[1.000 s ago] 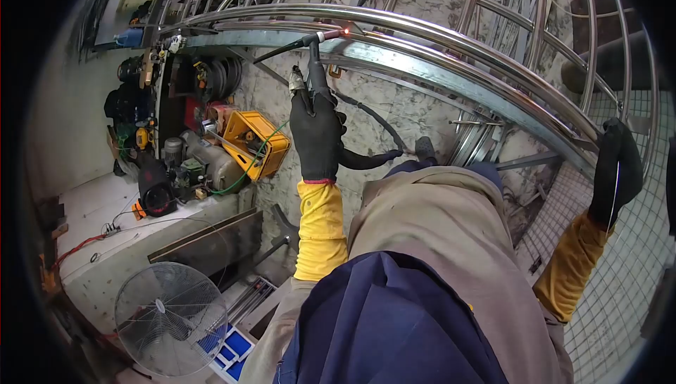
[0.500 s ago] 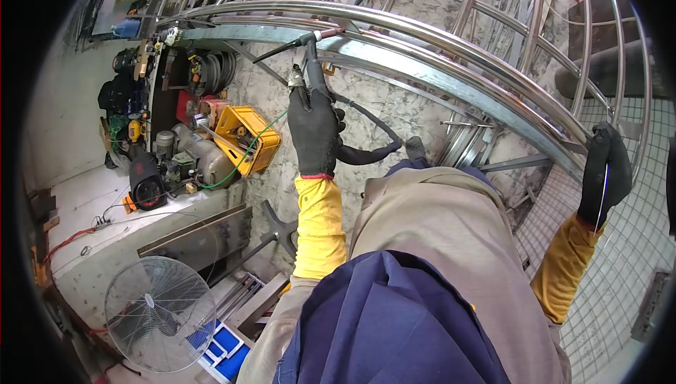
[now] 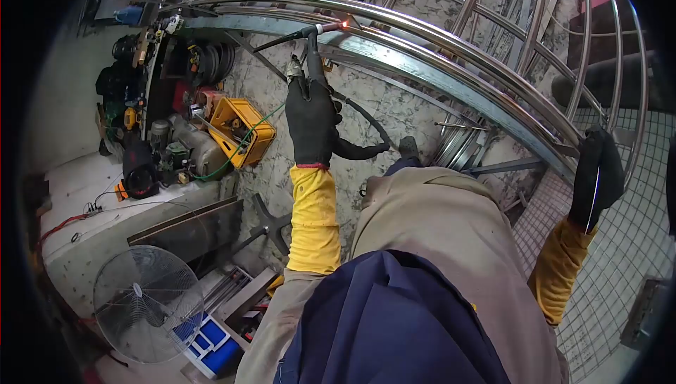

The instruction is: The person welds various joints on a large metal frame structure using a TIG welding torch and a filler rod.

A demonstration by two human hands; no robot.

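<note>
My left hand [image 3: 310, 127], in a black glove with a yellow cuff, is wrapped round the handle of a TIG welding torch [image 3: 315, 60]. The torch's nozzle points right, and a small bright orange glow shows at its tip, against the polished steel tubes of a railing [image 3: 436, 30]. At the right, my gloved right hand [image 3: 598, 173] is closed on a thin welding rod [image 3: 593, 197], close to the railing's right end. The rod's lower end sticks out below my fist. Its far end is hidden.
A grey steel beam [image 3: 401, 60] runs below the tubes. On the left are a yellow crate [image 3: 243, 130], a compressor tank [image 3: 201, 155] and a green hose. A wire-guarded fan [image 3: 148, 303] stands lower left, near a blue-and-white box [image 3: 215, 345]. Metal lengths [image 3: 461, 145] lie on the floor.
The torch tip has lit up with a bright glow, and the view has darkened. Both hands keep their holds, with only a slight shift of the whole view.
</note>
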